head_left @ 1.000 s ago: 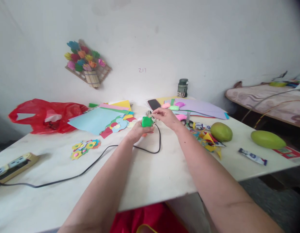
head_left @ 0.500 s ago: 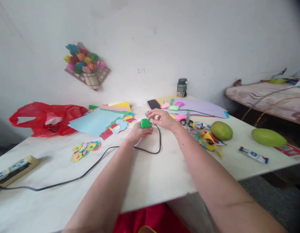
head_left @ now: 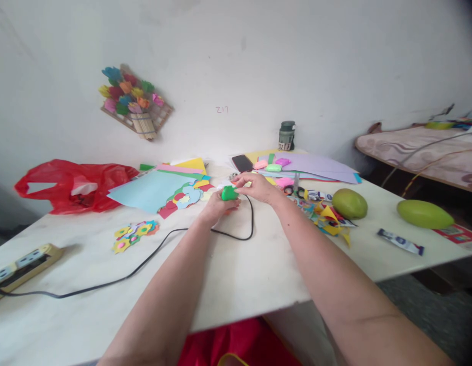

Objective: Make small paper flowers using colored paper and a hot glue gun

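A bright green lump of what looks like modelling clay (head_left: 229, 193) rests in my left hand (head_left: 216, 208), whose fingers are closed around it. My right hand (head_left: 257, 187) comes in from the right, thumb and fingertips pinched together at the lump's right edge. Any small piece between those fingertips is too small to make out clearly. Beneath both hands runs a black cable (head_left: 236, 238). Left of them lie paper cut-outs in several colours (head_left: 186, 197). To the right are scissors (head_left: 296, 188) and a pink clay packet (head_left: 285, 182).
Paper flowers (head_left: 135, 235), a power strip (head_left: 24, 264) and a red plastic bag (head_left: 106, 178) occupy the left side. Behind lie coloured sheets (head_left: 144, 190) and a phone (head_left: 242, 163). Paper scraps (head_left: 327, 218), two green fruits (head_left: 349, 203) and a glue tube (head_left: 400, 242) sit right.
My hands stay almost in place around the green clay, with the right fingertips shifting slightly at its edge. The camera view has moved very slightly.
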Available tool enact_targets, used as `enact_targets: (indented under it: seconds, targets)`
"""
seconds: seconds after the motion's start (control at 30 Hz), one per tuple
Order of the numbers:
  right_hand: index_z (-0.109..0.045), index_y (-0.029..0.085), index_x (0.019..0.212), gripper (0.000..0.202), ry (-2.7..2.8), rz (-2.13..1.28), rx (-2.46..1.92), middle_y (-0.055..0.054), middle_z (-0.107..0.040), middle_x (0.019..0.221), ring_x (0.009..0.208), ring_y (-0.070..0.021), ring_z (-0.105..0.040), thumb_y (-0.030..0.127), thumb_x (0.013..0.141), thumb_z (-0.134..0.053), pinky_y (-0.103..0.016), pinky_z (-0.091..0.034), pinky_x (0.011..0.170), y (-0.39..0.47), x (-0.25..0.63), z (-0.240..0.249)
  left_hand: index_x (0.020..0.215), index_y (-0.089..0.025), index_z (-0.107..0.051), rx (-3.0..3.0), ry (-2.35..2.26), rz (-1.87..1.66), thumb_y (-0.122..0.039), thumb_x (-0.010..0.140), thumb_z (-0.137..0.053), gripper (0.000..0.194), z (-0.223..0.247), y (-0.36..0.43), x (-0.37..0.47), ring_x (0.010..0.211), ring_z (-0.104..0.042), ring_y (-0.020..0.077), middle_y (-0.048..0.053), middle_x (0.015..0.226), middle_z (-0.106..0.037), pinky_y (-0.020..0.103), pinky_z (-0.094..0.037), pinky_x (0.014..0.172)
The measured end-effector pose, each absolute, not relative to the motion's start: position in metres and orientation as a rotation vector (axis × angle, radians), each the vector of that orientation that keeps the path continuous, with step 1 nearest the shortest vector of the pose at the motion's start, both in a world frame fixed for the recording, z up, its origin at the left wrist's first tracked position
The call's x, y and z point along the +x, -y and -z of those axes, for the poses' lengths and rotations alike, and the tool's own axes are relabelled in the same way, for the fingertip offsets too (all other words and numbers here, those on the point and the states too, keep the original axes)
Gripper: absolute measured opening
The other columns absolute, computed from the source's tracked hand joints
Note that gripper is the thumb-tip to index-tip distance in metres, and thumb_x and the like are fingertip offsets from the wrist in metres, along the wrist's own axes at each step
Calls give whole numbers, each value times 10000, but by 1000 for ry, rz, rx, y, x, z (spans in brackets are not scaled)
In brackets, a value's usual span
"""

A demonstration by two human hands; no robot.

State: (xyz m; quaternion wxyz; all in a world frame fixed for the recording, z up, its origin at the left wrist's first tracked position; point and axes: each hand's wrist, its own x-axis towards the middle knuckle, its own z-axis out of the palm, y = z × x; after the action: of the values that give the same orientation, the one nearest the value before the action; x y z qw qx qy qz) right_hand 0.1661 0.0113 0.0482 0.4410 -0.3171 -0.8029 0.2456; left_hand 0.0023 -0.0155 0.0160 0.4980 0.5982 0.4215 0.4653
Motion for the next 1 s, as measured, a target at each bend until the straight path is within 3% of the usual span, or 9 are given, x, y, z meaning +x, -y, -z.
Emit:
enact_targets:
  seconds: [0.5, 0.73, 1.0]
  targets:
    - [-662, 153, 630, 46, 1820, -789, -759, -74, -684, 879, 853, -182, -622, 189, 605, -677, -334, -442, 824, -8, 157, -46, 793, -121, -593, 1345, -925, -1059, -232, 540, -759, 322, -20, 20, 4, 600, -582, 126, 18, 684, -611, 291, -495, 602]
    - [-656, 143, 606, 85, 1800, -878, -768, -77, -686, 908, 847, -179, -624, 223, 634, -657, -305, -460, 769, -3, 158, -49, 818, -120, -593, 1309, -884, -1053, -205, 538, -763, 338, -19, 17, 3, 595, -581, 125, 15, 673, -611, 285, -492, 594]
    - [-717, 164, 855, 218, 1828, -845, -811, -62, -696, 941, 806, -180, -628, 279, 720, -591, -288, -490, 686, -1, 158, -50, 855, -107, -592, 1264, -739, -956, -224, 589, -742, 327, -20, 17, -3, 590, -593, 137, 48, 681, -625, 259, -454, 539]
